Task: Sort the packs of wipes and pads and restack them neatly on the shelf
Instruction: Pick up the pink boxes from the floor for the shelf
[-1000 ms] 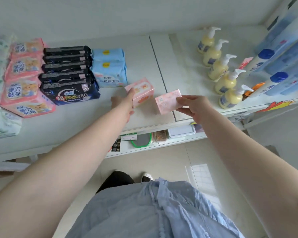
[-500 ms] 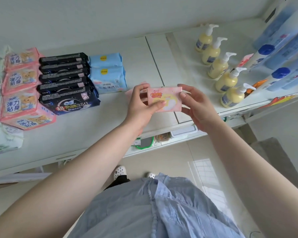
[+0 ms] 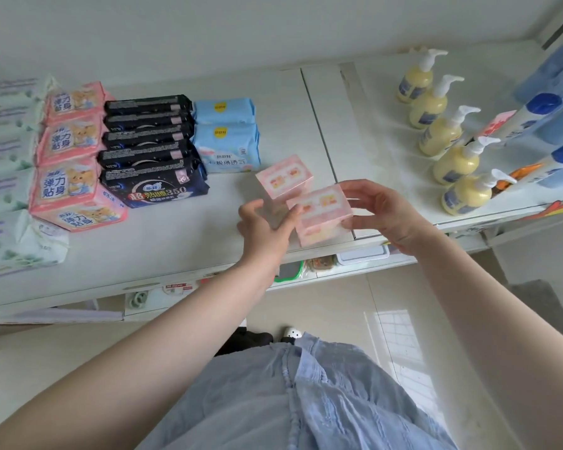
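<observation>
Both hands point(image 3: 322, 212) clasp the near small pink printed pack point(image 3: 320, 214), touching its twin point(image 3: 283, 180) on the white shelf point(image 3: 176, 254). Suggest squaring edges flush before letting go.

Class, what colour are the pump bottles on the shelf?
Pale yellow pump bottles with white pumps, in the head view.

A single wide-angle view from the person's head looks forward and steeply down. It sits close above the white shelf point(image 3: 163, 254), whose front edge crosses mid-frame, with straight lines bowed by the lens. Both forearms reach in from the bottom corners; the person's blue shirt point(image 3: 306, 401) fills the lower centre.
</observation>
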Available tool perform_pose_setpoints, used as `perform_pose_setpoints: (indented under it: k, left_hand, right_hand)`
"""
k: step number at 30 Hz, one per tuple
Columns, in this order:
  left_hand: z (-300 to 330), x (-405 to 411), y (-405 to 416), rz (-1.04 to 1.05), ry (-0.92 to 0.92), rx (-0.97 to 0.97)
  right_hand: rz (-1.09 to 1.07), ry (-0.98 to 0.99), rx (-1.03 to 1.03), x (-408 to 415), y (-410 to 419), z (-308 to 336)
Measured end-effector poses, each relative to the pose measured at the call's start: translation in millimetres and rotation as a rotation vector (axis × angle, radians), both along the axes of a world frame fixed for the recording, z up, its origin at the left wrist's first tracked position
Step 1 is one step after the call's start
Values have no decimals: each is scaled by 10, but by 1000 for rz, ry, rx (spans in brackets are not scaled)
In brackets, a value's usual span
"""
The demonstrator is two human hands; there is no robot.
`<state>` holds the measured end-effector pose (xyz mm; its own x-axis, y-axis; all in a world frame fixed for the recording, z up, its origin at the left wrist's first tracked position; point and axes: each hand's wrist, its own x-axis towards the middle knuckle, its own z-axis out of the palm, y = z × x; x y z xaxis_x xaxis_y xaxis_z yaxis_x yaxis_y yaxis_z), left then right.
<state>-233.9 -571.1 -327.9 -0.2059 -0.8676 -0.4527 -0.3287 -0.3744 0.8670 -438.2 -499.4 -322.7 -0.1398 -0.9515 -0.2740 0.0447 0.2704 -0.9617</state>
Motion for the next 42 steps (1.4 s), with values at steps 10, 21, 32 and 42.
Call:
perform_pose_setpoints:
  k: [10,21,32,42]
  left_hand:
    - [-188,-71,-477,170,-62,145]
    - [-170,-202,-475,92,-119,198]
    - [-136,-371,-280,212,259,673]
    - [-233,-796,-872,467,341,549]
  right_hand:
    - [9,310,214,181,-236,-136]
    - [-56,219,378,269,-625,-34]
    - [-253,296,401,266,-1209,-134]
    - [-266,355,509,136,-1717,27]
